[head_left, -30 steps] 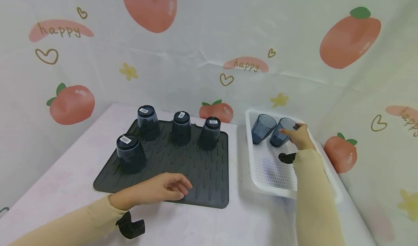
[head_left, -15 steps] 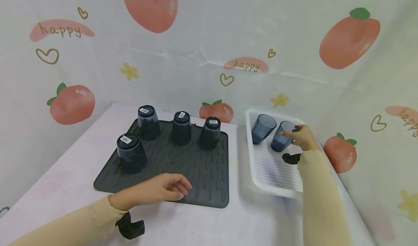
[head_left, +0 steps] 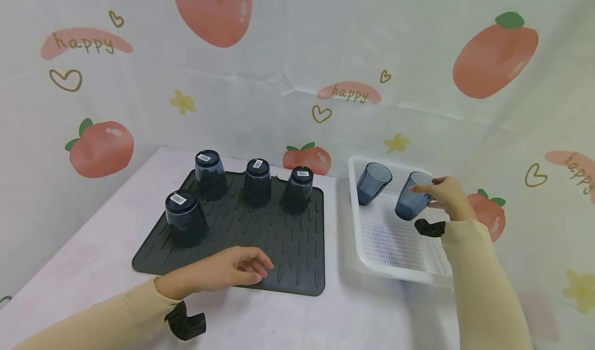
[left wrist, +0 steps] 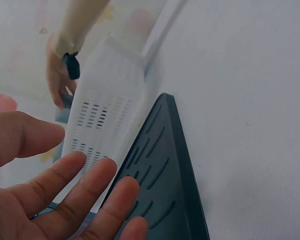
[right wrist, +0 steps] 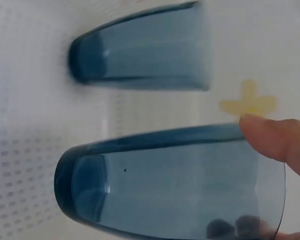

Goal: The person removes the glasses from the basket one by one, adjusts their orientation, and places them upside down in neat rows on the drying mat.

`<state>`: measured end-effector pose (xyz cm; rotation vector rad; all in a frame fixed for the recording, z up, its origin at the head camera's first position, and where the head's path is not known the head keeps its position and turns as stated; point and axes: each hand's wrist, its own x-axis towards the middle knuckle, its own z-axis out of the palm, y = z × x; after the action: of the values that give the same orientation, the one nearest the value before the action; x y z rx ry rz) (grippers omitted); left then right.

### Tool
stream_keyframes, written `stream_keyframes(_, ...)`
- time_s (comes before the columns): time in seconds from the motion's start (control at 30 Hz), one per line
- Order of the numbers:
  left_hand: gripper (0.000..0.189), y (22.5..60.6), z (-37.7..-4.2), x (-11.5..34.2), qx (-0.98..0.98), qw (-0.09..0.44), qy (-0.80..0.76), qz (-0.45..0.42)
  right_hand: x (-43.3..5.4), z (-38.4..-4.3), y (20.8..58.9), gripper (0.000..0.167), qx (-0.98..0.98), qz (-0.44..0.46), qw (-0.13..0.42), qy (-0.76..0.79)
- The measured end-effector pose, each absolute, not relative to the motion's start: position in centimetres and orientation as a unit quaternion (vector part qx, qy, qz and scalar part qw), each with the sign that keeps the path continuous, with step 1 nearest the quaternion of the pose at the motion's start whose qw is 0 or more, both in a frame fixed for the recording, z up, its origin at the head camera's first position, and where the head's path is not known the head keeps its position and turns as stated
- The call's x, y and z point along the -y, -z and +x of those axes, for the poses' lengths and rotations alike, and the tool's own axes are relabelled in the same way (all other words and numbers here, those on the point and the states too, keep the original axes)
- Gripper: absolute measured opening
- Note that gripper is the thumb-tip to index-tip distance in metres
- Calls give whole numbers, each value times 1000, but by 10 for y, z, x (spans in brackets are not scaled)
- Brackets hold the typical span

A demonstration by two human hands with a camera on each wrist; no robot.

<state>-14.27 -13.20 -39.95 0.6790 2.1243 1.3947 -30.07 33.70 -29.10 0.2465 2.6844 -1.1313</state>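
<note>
So the right hand (head_left: 448, 195) has a blue glass (head_left: 412, 201) pinched up near the rim, thumb on one side and fingers on the other; the right wrist view even shows a couple of fingertips through the glass. That glass is tilted, mouth up, over the white basket (head_left: 404, 273) to the right of the mat (head_left: 260, 236). Can't tell if its base touches the basket floor. The left hand (head_left: 232, 268) is just relaxed and free, fingers loosely bent, over the near edge of the mat. Both wrists have a black mount on them, and the sleeves (head_left: 488, 283) are cream. Second glass (head_left: 373, 185) sits in the basket, on the side closest to the mat and toward the back, also mouth up and leaning. On the mat itself there are four upside-down glasses (head_left: 257, 185) with white stickers on their bases: three in a row along the mat's far edge, one nearer its left edge. Pale table (head_left: 344, 324) under the mat, and behind it a white cloth (head_left: 260, 97) with peachy fruit, hearts, yellow flowers and "happy" printed on it.
</note>
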Motion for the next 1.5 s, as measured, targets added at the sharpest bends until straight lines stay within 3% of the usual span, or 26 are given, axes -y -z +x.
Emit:
stream_keyframes(0.7,27,399,-144,128,-776,254,-521,248,-332,-252,259,108,-889,60,-48,451)
stream_keyframes(1.1,26,397,-144,126,-768,252,-531,255,-289,-223,255,63,-738,-29,-89,668)
stream_keyframes(1.5,27,398,-145,125,-770,247,-530,256,-252,-198,262,52,-723,-149,-117,665)
